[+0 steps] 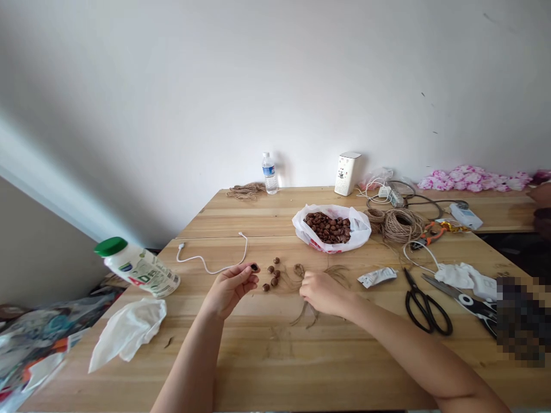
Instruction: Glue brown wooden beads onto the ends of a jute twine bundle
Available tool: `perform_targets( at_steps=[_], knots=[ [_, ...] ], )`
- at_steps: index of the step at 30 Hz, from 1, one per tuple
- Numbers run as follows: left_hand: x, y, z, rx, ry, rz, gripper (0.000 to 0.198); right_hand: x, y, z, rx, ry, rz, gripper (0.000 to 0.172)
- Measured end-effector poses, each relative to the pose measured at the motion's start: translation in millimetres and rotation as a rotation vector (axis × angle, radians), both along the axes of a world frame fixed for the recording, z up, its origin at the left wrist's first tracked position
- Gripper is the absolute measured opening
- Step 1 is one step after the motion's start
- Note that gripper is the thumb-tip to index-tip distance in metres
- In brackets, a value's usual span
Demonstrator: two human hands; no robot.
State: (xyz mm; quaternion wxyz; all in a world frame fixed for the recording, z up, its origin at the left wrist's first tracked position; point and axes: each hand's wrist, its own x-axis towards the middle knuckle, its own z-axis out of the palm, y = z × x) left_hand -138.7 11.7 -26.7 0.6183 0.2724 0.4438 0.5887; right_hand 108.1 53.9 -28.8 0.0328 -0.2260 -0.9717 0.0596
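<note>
My left hand (pixel 232 288) pinches a small dark brown nut (pixel 254 267) between thumb and fingers, above the wooden table (pixel 258 361). Several round brown nuts (pixel 274 281) lie on the wood just right of it. My right hand (pixel 322 291) is closed over thin twine strands (pixel 310 314) that spread out from under it; whatever its fingertips hold is hidden. A small looped knot of twine (pixel 298 269) shows beyond those fingers. Farther back, a white plastic bag (pixel 360 229) stands open, full of brown nuts (pixel 329 227).
Black scissors (pixel 426 310), larger shears (pixel 467 301) and a white packet (pixel 377 277) lie right. Twine coils (pixel 400 225) are behind. A white cable (pixel 210 271), green-capped bottle (pixel 140 268) and crumpled tissue (pixel 129 332) lie left; a water bottle (pixel 269 175) stands by the wall.
</note>
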Motion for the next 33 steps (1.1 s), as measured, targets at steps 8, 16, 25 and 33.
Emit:
perform_targets(
  at_steps=[8,16,25,33],
  knots=[
    [11,-3,2.7,-0.001,-0.057,-0.044,0.022,1,3,-10.5,0.001,0.028,0.113,0.014],
    [15,-1,1.2,-0.018,-0.066,-0.078,0.020,-2,-4,-17.5,0.060,0.004,0.076,0.015],
    [19,-1,0.0,-0.035,-0.076,-0.097,0.017,3,-2,-18.5,0.000,0.025,0.095,0.013],
    [17,0,-2.5,-0.034,-0.079,-0.108,0.017,10,4,-11.8,-0.081,0.066,0.009,0.019]
  ],
)
